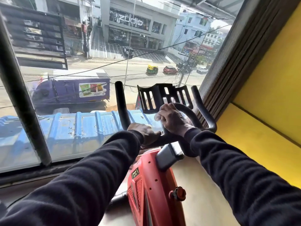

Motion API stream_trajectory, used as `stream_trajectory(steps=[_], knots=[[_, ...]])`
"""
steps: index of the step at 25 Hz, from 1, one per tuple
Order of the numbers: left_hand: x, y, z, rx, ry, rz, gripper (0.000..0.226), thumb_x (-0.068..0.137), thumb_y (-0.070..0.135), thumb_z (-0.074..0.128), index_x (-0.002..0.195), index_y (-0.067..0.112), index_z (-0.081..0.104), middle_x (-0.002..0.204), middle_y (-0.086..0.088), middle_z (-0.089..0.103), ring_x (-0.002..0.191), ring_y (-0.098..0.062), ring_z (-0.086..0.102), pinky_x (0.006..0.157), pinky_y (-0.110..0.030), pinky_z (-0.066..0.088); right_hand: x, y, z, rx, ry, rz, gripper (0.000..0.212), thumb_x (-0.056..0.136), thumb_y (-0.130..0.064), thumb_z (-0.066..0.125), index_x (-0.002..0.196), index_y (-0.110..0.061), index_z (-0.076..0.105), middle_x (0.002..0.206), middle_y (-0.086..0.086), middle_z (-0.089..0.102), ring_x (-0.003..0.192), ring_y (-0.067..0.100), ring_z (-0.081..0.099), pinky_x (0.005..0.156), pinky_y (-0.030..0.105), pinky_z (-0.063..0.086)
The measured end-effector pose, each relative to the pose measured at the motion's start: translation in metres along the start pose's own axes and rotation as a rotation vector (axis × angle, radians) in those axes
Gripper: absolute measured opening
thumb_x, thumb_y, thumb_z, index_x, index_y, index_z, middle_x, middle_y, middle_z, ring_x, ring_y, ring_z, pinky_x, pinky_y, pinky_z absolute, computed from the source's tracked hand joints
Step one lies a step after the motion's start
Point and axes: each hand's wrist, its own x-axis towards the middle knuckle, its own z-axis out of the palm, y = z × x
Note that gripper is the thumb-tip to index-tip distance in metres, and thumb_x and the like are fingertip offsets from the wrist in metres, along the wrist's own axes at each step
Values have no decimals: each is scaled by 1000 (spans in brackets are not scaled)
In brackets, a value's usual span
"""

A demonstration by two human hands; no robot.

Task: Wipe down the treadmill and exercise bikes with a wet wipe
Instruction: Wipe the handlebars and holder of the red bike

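The right hand point(172, 118) clutches a crumpled white wet wipe point(158, 115) against the black curved handlebar point(187, 110) of the red exercise bike point(151, 185) — fingers curled round both. The left hand point(145, 133) grips the handlebar's lower crossbar. Beyond — a large glass window point(81, 62) over a street.

Below both hands, the pale floor point(192, 180) carries 1 red exercise bike point(151, 190), standing directly on it beside the window.

"zudio" on the grey storefront point(130, 22) across the street
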Motion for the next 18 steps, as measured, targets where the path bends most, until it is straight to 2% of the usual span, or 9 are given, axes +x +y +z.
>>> stream_trajectory(steps=[2,3,6,7,8,11,12,15,18], knots=[[2,1,1,-11,14,-4,56,99,62,18,100,24,59,123,-4,66,115,-24,58,89,-34,39,-13,4,-5,71,-37,-102,26,87,-16,46,85,-15,72,94,2,55,91,19,48,80,35,47],[2,2,0,-26,23,-11,56,99,62,19,107,24,60,127,-5,63,117,-25,56,90,-35,39,-11,8,-10,86,-36,-96,23,89,-13,52,88,-18,74,94,1,56,92,18,50,81,32,46],[7,1,1,-113,22,-62,64,96,66,23,129,22,56,140,-7,55,125,-28,52,91,-35,38,13,9,-12,78,78,205,26,94,-10,55,94,-24,76,94,0,60,93,21,53,84,28,42],[8,0,2,-124,15,-67,69,95,69,22,133,22,54,143,-7,53,127,-29,50,93,-35,39,16,6,-9,79,111,272,26,93,-8,56,93,-23,77,94,1,59,94,23,54,84,29,43],[9,0,3,-128,6,-64,72,94,71,21,135,21,53,145,-7,52,128,-28,50,95,-36,39,13,3,-5,74,135,252,24,90,-6,58,91,-22,77,94,2,58,93,23,54,85,31,46],[12,-1,6,-116,5,-33,69,95,70,20,129,22,56,139,-7,56,123,-28,53,93,-35,40,-11,7,-2,75,100,47,18,82,-13,65,94,-21,76,97,-1,60,92,20,56,83,30,49],[14,-1,5,-133,3,-35,69,94,71,21,128,23,57,139,-6,56,123,-28,53,93,-36,40,-8,12,-4,88,107,64,16,85,-17,67,98,-21,76,97,-2,61,91,18,59,81,28,50],[19,-2,6,-168,2,-61,70,91,74,23,124,24,59,138,-5,56,121,-29,54,94,-37,42,11,6,-5,161,214,375,16,92,-18,64,102,-19,76,97,1,62,86,19,64,80,27,53],[22,-3,11,-164,22,-59,61,90,74,25,95,21,57,124,-7,62,106,-29,58,88,-37,46,-4,-10,5,191,246,424,17,90,-10,64,103,-12,74,95,7,61,83,23,63,79,27,52]])
